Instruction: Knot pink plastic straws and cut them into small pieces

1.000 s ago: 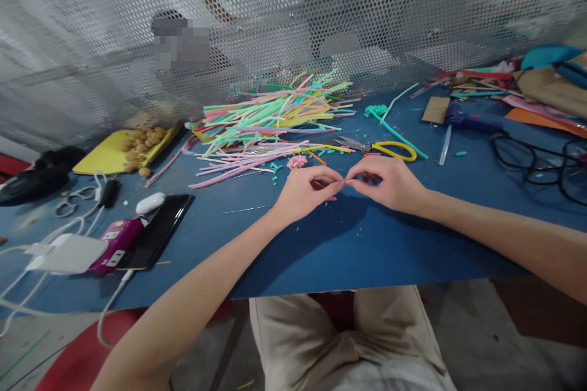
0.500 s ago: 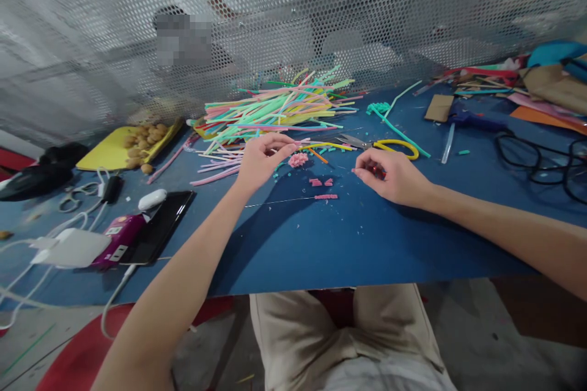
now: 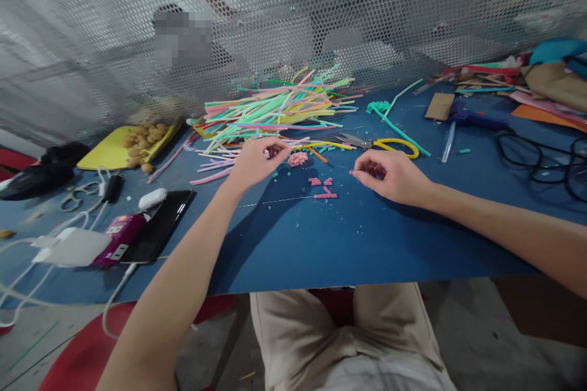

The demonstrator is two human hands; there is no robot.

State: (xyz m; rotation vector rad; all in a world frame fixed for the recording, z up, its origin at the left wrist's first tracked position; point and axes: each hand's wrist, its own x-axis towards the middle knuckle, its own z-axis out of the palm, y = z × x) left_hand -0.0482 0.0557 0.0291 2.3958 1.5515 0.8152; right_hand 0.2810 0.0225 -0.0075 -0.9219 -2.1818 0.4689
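My left hand (image 3: 263,160) hovers over the blue table with thumb and index finger pinched together; I cannot make out anything between the tips. Just right of those fingertips lies a clustered pink bead piece (image 3: 298,159). My right hand (image 3: 389,175) is curled closed, its fingertips pinched on something too small to name, and a faint thin line runs near them. Between the hands are short pink tube pieces (image 3: 314,181). Below them a row of pink pieces (image 3: 329,196) sits at the end of a thin wire (image 3: 275,202), with one loose piece leaning by it.
A heap of coloured tubes (image 3: 275,107) lies at the back, by yellow-handled scissors (image 3: 397,145). Rightward are a teal beaded piece (image 3: 378,107) and a glue gun (image 3: 479,121) with black cable. On the left are a phone (image 3: 172,220), chargers and a yellow tray (image 3: 103,149).
My left hand has shifted slightly left and down. One small pink piece now leans by the row on the wire. My right hand has hardly moved.
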